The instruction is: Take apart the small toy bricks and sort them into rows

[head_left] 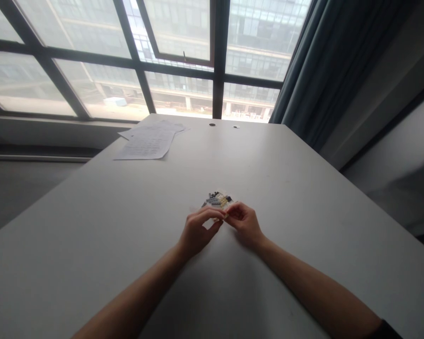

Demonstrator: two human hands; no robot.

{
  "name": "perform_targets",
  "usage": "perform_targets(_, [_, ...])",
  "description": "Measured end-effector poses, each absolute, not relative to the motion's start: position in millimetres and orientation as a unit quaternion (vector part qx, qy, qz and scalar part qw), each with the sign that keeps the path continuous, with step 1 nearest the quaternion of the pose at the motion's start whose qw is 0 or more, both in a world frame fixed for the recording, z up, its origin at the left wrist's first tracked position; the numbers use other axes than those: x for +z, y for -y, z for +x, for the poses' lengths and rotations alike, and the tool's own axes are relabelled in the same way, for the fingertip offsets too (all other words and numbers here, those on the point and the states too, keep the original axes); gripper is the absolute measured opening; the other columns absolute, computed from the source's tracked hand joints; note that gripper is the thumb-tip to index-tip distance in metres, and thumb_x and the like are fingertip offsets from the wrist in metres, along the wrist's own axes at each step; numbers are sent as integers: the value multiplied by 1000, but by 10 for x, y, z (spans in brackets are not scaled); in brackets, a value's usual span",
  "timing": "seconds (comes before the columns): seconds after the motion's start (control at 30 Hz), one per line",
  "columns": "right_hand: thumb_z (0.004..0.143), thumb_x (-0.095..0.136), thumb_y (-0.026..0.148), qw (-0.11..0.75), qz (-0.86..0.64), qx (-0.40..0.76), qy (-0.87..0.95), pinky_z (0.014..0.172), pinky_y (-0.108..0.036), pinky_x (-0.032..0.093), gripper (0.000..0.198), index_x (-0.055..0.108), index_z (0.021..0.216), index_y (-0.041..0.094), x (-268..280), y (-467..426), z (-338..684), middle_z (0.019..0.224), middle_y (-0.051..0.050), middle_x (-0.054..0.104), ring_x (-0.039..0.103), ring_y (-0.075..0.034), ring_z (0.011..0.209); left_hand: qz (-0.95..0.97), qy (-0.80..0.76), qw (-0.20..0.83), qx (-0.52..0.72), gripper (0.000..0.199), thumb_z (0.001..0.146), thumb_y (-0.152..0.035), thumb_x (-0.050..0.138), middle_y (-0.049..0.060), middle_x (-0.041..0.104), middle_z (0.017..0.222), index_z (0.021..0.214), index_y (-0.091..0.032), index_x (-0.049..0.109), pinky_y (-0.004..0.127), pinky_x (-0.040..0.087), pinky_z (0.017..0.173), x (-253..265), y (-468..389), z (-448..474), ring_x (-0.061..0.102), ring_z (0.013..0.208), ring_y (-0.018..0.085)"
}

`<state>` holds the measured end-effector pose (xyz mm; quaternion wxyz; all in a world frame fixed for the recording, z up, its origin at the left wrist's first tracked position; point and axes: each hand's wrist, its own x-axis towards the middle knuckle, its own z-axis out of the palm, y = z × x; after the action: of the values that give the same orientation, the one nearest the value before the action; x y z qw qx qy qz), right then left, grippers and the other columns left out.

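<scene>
Together, left hand (197, 229) and right hand (246, 225) pinch a pale piece (226, 216) beside bricks (216, 201); print on papers (147, 142) is illegible.

Grey, yellowish, black bricks (216, 200), apparently heaped.

On my feed, daylight pours through the windows (178, 89), bleaching the building (261, 52) outside, while the curtain (328, 61) sinks into gloom. I get soft glare on the far table (226, 162), dim shadow between the forearms (311, 287), and wide-angle stretching at the edges; print on the papers (146, 143) and the small bricks (215, 200) look soft.
</scene>
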<state>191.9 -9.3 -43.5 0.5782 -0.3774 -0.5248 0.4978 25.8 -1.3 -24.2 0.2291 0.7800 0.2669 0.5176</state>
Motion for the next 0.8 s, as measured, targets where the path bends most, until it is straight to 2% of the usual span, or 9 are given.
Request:
perform_targets(0.13, [74,75,27,587,-364,473,547,81,-33,54,16,62,81,20,-440,103,1931,85,-2,69,67,-17,82,773,-277,256,510,12,77,-16,70,6,72,90,88,-18,66,28,54,78,-192,9,237,68,84,17])
perform_targets(0.3, [75,73,23,590,-359,429,582,78,-30,55,10,63,78,21,-435,113,1939,88,-2,65,65,-15,83,781,-286,286,476,6,80,-20,68,7,71,94,86,-18,67,30,54,80,-207,-5,202,68,87,18])
perform_targets(0.47, [77,69,19,583,-356,403,609,76,-29,55,5,65,79,21,-412,140,1925,87,-1,59,64,-14,81,797,-289,249,468,14,77,-22,71,6,70,97,89,-19,64,30,52,81,-255,-2,205,66,89,17])
perform_targets(0.57, [78,66,17,563,-372,408,615,77,-31,55,10,64,87,21,-407,156,1922,88,-1,61,64,-15,82,814,-297,212,451,13,78,-22,70,5,69,95,87,-20,61,29,51,81,-243,-15,114,64,87,16])
perform_targets(0.63, [78,64,15,557,-397,376,625,76,-30,55,14,64,91,21,-408,157,1926,91,-2,62,63,-16,85,835,-309,187,414,11,79,-22,68,5,68,96,85,-20,59,31,50,82,-235,-18,-13,63,89,17])
perform_targets(0.8, [80,60,13,540,-452,253,663,73,-29,52,12,65,88,21,-413,132,1947,93,-4,63,60,-17,89,876,-365,167,266,16,76,-23,68,4,65,90,87,-21,57,35,47,85,-268,14,-330,59,92,20])
